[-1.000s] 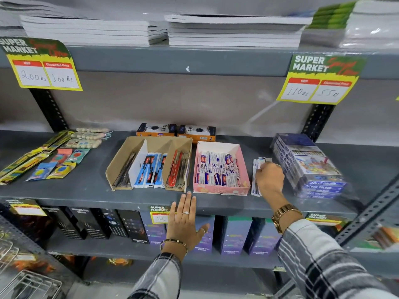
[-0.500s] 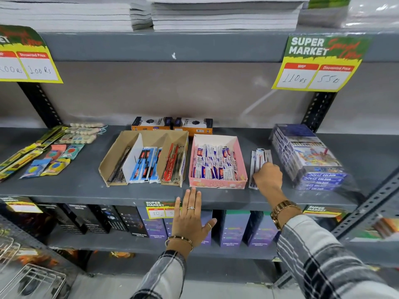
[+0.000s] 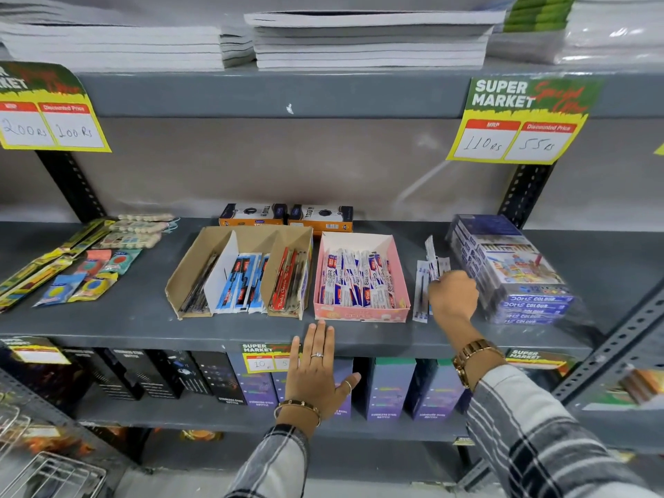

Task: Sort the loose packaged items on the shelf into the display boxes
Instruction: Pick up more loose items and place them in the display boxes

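The left hand lies nearest, flat and released, fingers spread, its fingertips on the front lip of the grey shelf just below the pink display box. It grips nothing. Further in and to the right, the right hand is curled over a few loose white-and-blue pen packets, pinching them so they stand tilted up off the shelf; more packets of the same kind lie flat just left of the knuckles, between the pink box and a wrapped stack of Doms colour boxes. Exactly how many packets the fingers hold is hard to make out, as the hand covers their lower ends.

The pink box is filled with similar white-and-blue packets. Touching its left side is a brown cardboard display box with three compartments: dark pens on the left, blue packets in the middle, red packets on the right. Behind both stand two orange-and-black cartons. Far left lie colourful sachets and long yellow packs.
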Demonstrator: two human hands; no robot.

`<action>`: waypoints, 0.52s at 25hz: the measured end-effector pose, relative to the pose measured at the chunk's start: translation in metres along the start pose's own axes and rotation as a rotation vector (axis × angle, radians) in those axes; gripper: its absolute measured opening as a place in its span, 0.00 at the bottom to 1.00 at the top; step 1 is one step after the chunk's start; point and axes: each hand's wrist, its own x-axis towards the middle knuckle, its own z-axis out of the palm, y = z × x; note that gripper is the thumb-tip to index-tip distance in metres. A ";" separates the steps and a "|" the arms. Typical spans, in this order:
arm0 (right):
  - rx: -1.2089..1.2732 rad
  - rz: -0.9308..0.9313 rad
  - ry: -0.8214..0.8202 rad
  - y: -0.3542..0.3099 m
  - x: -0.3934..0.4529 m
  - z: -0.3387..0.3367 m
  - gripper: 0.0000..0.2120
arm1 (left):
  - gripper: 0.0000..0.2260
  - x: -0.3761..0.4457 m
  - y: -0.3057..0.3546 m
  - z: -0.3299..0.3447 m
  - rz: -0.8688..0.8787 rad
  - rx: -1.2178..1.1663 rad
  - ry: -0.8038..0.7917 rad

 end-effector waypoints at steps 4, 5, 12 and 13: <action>0.350 0.121 0.010 -0.016 0.004 -0.010 0.11 | 0.35 -0.001 0.001 0.001 -0.005 -0.029 0.004; 0.437 0.162 -0.018 -0.021 0.004 -0.012 0.10 | 0.33 -0.002 0.000 -0.001 -0.016 -0.046 -0.031; 0.689 0.213 -0.246 -0.043 -0.006 -0.013 0.17 | 0.43 -0.006 -0.018 -0.011 -0.127 -0.063 -0.211; 0.684 0.177 -0.283 -0.045 -0.007 -0.011 0.16 | 0.43 -0.006 -0.019 -0.011 -0.138 -0.048 -0.196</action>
